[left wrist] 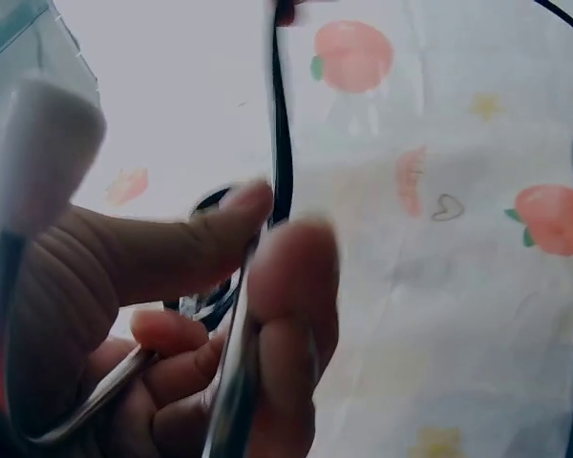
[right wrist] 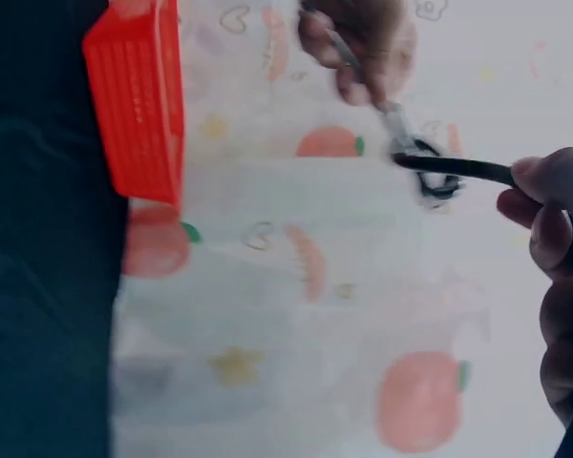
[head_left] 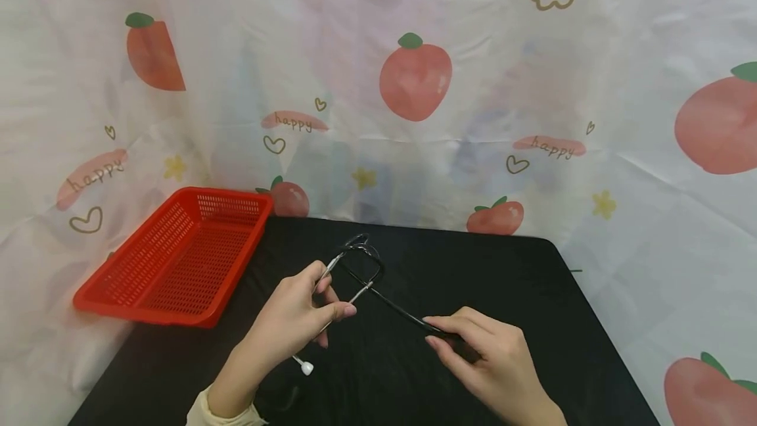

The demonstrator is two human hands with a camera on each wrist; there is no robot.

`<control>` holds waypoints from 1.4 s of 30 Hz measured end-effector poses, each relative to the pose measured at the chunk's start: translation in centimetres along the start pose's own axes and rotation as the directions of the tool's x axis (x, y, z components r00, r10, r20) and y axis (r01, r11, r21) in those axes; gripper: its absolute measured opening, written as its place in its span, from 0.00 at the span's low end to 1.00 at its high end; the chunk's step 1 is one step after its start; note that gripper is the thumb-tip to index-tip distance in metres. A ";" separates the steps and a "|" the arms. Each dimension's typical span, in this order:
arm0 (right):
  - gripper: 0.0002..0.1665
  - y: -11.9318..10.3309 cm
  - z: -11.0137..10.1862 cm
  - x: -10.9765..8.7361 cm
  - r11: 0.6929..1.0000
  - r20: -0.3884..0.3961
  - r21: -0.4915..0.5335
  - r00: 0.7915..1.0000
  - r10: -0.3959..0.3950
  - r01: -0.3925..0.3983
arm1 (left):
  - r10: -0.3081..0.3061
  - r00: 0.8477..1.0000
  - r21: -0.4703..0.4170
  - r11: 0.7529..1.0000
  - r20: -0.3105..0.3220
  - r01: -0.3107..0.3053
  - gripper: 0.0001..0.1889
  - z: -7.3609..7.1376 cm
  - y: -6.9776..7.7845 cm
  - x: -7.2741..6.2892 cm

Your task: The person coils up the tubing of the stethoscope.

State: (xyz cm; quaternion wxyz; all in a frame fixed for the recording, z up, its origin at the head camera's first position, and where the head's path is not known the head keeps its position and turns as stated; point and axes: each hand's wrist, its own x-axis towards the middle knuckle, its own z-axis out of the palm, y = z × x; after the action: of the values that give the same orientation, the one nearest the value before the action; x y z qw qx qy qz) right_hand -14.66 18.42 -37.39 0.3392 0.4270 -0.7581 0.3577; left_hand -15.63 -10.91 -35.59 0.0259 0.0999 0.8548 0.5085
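A stethoscope with black tubing (head_left: 395, 306) and silver ear tubes (head_left: 361, 292) is held in the air between both hands. My left hand (head_left: 296, 314) grips the metal ear tubes, thumb and fingers around them. One white eartip (head_left: 306, 368) sticks out below that hand and looms large in the left wrist view. Beyond the left fingers the black tubing forms a loop (head_left: 378, 261). My right hand (head_left: 491, 350) pinches the tubing between thumb and fingertips, pulled out to the right. In the right wrist view the tubing (right wrist: 458, 167) runs from those fingers toward the left hand. The chest piece cannot be made out.
A red plastic basket (head_left: 142, 316) with slotted sides sits at the left on the black tabletop (head_left: 503, 275). Behind the table hangs a pale curtain (head_left: 355, 71) printed with fruit, hearts and flowers.
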 end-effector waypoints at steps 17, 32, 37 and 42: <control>0.07 1.7 -1.7 11.0 0.795 0.320 0.565 0.831 -0.456 0.219 | 0.242 0.838 -0.104 0.970 0.488 -0.219 0.20 4.0 3.9 -2.5; 0.15 7.3 4.0 6.0 0.465 0.274 0.873 0.938 -0.213 -0.149 | 0.373 0.852 -0.257 0.921 0.369 -0.292 0.23 3.6 4.4 -3.6; 0.14 6.7 4.1 3.2 0.608 0.271 0.754 0.961 0.056 -0.248 | 0.255 0.934 -0.362 0.919 0.251 -0.154 0.27 2.8 3.8 -3.4; 0.13 6.1 3.8 0.4 0.742 0.250 0.580 0.940 0.231 -0.336 | 0.154 0.977 -0.297 0.949 0.148 -0.105 0.29 2.0 3.3 -2.8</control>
State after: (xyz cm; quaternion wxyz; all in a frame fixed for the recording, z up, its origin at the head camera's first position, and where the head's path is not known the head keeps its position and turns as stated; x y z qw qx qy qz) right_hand -21.06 17.41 -40.54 0.0603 0.4208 -0.6810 0.5962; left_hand -12.09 -8.19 -33.87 0.0791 0.1940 0.7581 0.6176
